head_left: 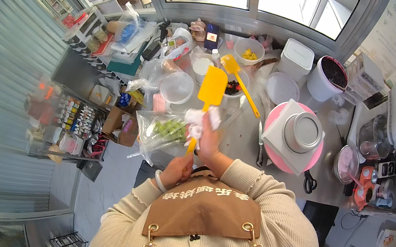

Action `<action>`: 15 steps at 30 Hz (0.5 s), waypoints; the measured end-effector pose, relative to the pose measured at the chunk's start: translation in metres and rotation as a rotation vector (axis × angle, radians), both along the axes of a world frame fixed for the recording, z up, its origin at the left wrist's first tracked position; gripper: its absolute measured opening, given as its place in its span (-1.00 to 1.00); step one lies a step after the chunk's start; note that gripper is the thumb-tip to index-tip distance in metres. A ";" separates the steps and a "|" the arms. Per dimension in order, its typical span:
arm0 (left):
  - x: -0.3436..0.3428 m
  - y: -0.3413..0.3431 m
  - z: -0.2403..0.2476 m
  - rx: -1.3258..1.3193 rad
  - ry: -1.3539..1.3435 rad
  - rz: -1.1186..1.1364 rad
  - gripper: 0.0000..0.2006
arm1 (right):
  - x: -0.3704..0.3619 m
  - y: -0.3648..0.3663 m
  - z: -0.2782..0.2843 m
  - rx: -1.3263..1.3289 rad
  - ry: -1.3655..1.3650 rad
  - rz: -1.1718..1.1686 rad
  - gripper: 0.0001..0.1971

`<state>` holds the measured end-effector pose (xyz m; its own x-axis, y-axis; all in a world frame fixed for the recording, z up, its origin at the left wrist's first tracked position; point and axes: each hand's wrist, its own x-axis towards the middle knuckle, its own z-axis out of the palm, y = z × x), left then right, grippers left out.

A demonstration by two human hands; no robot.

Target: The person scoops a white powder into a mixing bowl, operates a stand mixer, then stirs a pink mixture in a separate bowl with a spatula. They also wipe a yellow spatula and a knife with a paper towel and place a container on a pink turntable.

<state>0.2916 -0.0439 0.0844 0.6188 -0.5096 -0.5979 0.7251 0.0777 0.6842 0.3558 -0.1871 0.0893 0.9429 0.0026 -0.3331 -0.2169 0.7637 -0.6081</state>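
My left hand [177,170] is closed round the lower handle of a yellow spatula [212,86], held upright with its wide blade away from me. Higher on the same handle, my right hand [210,140] is closed on a crumpled white cloth or paper towel [209,117] wrapped against the spatula just below its blade. Beside my hands on the left lies a clear plastic bag [143,138] with green leaves [169,130] inside. A second yellow spatula [243,88] rests at a slant on the bench, its blade near a clear bowl holding dark and red fruit [234,87].
The metal bench [236,143] carries an empty clear bowl [177,87], a bowl of yellow pieces [249,52], a white bucket [327,79], a round lid [283,89] and a pink turntable [309,160] under a round tin [303,130]. Scissors [309,182] lie near the front edge.
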 end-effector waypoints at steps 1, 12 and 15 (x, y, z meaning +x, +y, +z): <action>0.004 0.000 -0.001 -0.010 -0.014 0.029 -0.56 | -0.011 0.008 -0.007 0.016 0.037 0.055 -0.55; 0.002 0.022 -0.061 -0.001 0.253 0.005 -0.50 | -0.082 -0.095 -0.090 -0.648 -0.081 0.396 -0.74; 0.022 0.010 -0.085 0.085 0.253 0.029 -0.50 | -0.090 -0.121 -0.091 -0.662 -0.045 0.174 -0.73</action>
